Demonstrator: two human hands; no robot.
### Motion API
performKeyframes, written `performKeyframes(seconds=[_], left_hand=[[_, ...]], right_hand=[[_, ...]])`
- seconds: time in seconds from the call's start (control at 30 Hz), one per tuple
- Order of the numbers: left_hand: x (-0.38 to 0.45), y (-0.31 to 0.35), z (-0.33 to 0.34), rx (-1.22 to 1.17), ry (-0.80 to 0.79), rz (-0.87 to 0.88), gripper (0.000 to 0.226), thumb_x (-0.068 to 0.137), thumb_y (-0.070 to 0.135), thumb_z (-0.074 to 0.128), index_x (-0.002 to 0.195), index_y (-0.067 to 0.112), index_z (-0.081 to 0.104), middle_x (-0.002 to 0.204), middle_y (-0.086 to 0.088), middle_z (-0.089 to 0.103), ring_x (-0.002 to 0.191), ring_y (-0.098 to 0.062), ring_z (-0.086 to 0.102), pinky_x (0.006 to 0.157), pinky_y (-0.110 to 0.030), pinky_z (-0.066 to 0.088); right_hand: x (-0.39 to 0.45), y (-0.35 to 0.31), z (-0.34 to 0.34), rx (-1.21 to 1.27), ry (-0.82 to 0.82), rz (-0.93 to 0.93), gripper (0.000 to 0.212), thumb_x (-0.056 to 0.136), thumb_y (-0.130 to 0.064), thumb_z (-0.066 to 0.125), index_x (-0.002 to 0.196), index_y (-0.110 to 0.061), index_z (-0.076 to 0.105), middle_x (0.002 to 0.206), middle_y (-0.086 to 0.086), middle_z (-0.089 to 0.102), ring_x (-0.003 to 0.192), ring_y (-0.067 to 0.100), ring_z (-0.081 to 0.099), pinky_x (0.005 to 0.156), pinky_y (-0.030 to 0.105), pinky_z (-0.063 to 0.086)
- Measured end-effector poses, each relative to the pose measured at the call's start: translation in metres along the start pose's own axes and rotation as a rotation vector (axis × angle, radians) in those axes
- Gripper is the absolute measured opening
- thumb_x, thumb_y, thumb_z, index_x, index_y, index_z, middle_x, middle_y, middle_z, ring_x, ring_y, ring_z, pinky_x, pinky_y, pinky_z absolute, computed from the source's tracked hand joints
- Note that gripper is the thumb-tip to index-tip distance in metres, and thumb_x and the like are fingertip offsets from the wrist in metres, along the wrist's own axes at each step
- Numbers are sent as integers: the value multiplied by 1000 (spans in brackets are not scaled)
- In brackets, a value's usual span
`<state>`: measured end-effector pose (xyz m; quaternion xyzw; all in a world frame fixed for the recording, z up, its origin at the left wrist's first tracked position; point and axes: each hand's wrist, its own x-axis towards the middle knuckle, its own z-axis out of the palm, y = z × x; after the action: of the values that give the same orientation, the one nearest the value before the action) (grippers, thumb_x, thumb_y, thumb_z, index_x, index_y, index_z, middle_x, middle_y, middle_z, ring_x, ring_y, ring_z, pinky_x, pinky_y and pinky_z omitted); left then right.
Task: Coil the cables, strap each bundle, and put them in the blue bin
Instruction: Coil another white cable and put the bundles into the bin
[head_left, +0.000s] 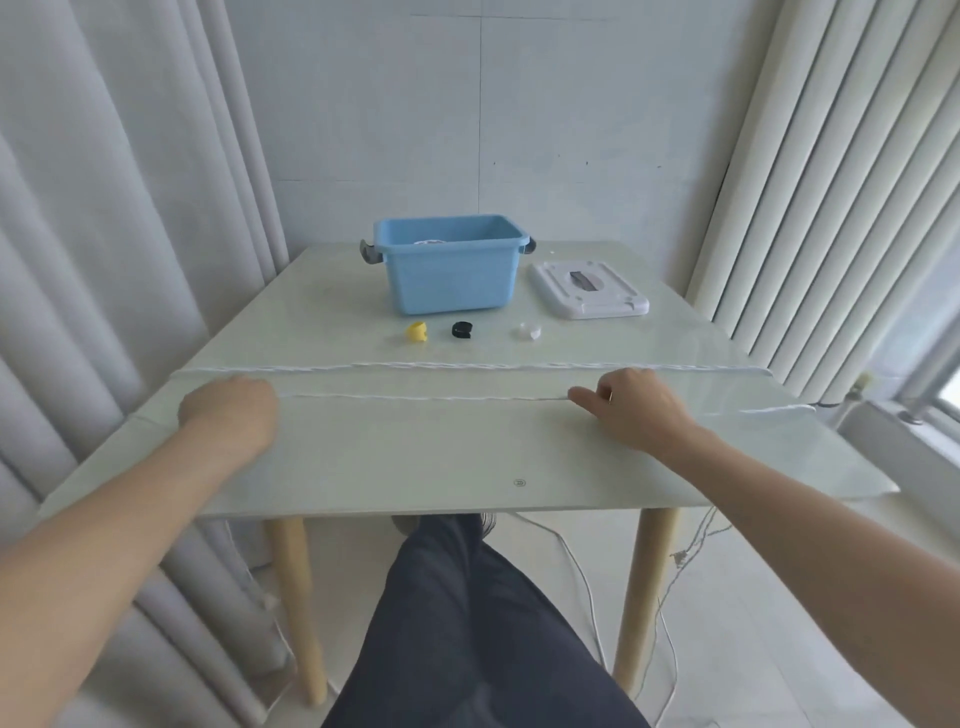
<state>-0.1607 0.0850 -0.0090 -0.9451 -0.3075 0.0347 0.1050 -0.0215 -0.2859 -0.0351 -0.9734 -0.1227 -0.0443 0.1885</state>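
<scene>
two white cables lie stretched across the table: the far cable (467, 367) runs nearly edge to edge, and the near cable (415, 398) lies just in front of it. the left hand (231, 410) is a closed fist over the near cable's left end; whether the fingers actually grip it cannot be told. the right hand (631, 402) pinches the same cable with curled fingers. three straps sit in a row beyond the cables: yellow strap (416, 332), black strap (461, 330), white strap (529, 331). one blue bin (448, 275) stands behind them, something white inside. one white lid (589, 288) lies to its right. the pale glass-topped table (415, 462) has wooden legs (296, 597); curtains (104, 208) flank a plain wall (493, 104), and loose wires (587, 587) trail on the floor.
</scene>
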Motion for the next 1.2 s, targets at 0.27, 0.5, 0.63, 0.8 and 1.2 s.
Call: performKeyframes(seconds=[0.27,0.5,0.63,0.8,1.2], left_hand=[[-37,49,-40,274,-502,168,29,96,8,38,99,-2,65,90,-7,77,68,-12,67,80,-20,54],[-61,87,-57,-503,-655,461,21,103,13,28,101,1,46,72,-19,73,48,-28,64,38,-23,42],[-70,109,-59,-970,-572,539,27,108,19,31,98,0,47,72,-21,72,38,-22,54,31,-21,28],[-83,144,-58,-1450,-585,511,28,109,25,34,96,5,47,61,-15,67,43,-22,60,28,-20,30],[-87,183,-40,-1589,-528,496,24,107,21,37,99,5,53,58,-7,61,45,-22,56,36,-23,29]], right_hand=[[-11,2,2,-32,23,-45,31,100,-30,49,85,-5,60,83,11,64,81,34,57,60,36,38],[-16,4,-3,48,0,-22,24,100,-9,38,122,-6,48,97,14,58,88,35,53,68,40,40],[-19,15,-14,19,-55,20,37,96,-5,40,132,-11,48,120,18,58,103,37,56,74,38,42],[-22,37,-33,-116,-124,95,30,96,-12,44,121,-11,61,124,13,61,111,35,58,89,38,48],[-49,145,-103,-287,-155,329,35,101,-25,51,84,0,67,73,10,66,71,26,61,62,29,43]])
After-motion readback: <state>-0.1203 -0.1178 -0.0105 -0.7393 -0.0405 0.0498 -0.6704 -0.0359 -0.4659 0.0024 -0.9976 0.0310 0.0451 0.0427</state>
